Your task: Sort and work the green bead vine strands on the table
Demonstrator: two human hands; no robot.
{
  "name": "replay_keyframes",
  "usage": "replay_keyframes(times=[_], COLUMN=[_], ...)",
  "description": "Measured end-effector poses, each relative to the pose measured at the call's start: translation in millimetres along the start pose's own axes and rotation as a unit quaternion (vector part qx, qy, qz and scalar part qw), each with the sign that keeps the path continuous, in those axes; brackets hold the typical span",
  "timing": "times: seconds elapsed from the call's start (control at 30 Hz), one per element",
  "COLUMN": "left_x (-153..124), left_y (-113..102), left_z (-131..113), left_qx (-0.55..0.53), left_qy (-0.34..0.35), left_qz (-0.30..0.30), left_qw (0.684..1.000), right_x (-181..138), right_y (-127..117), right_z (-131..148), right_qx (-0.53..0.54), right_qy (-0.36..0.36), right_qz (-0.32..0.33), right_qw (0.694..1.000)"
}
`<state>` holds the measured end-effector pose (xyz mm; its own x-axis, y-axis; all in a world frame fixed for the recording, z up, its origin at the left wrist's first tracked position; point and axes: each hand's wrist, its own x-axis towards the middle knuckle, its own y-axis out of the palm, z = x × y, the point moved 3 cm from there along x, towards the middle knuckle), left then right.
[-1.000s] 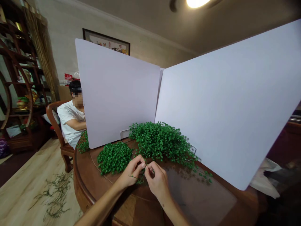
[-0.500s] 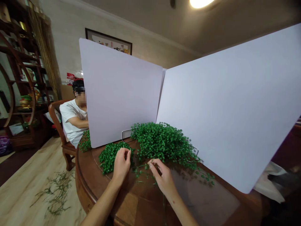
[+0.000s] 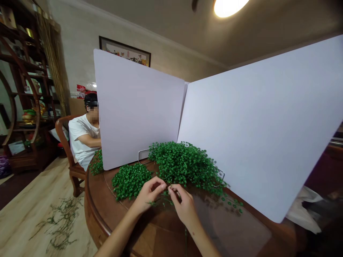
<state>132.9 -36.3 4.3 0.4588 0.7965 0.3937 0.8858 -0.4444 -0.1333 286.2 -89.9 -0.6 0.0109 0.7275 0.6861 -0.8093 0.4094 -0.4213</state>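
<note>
My right hand [image 3: 183, 202] pinches a thin green sprig [image 3: 168, 202] with small round heads, between thumb and forefinger. Close beside it, my left hand [image 3: 150, 193] has thumb and forefinger pressed together at the sprig's upper end. What lies between the left fingertips is too small to make out. Behind my hands is a large heap of green sprigs [image 3: 184, 162] with stems showing. A smaller, denser pile of round green heads [image 3: 131, 180] sits to the left of it, just beyond my left hand.
Two white panels [image 3: 142, 110] stand at an angle on the round wooden table [image 3: 99, 210], held by a wire stand [image 3: 139, 156]. A person [image 3: 84, 137] sits beyond the left panel, near more greenery [image 3: 97, 163]. Bare stems [image 3: 63, 223] litter the floor at left.
My left hand has moved right, from over the small pile to the sprig at my right fingertips. My right hand stays nearly in place, still pinching. The view has tilted slightly up.
</note>
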Motion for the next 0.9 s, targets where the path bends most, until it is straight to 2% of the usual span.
replay_keyframes(times=[0.13, 0.27, 0.57, 0.67, 0.9], left_x=[-3, -2, 2, 1, 0], left_y=[11, 14, 2, 2, 4], left_z=[2, 5, 11, 12, 9], left_qx=[-0.090, -0.104, -0.072, -0.069, -0.003], left_qy=[-0.064, -0.081, -0.072, -0.076, -0.032], left_qz=[0.046, 0.049, -0.046, -0.039, -0.008], left_qw=[0.993, 0.990, 0.994, 0.994, 0.999], right_x=[-1, -1, 0, 0, 0], right_y=[-2, -2, 1, 2, 2], right_z=[-6, -7, 5, 0, -4], right_qx=[-0.031, -0.033, 0.008, 0.003, -0.029], right_qy=[0.006, 0.012, 0.007, 0.021, 0.022], right_qz=[-0.038, -0.041, 0.020, 0.014, 0.010], right_qw=[0.999, 0.999, 1.000, 1.000, 0.999])
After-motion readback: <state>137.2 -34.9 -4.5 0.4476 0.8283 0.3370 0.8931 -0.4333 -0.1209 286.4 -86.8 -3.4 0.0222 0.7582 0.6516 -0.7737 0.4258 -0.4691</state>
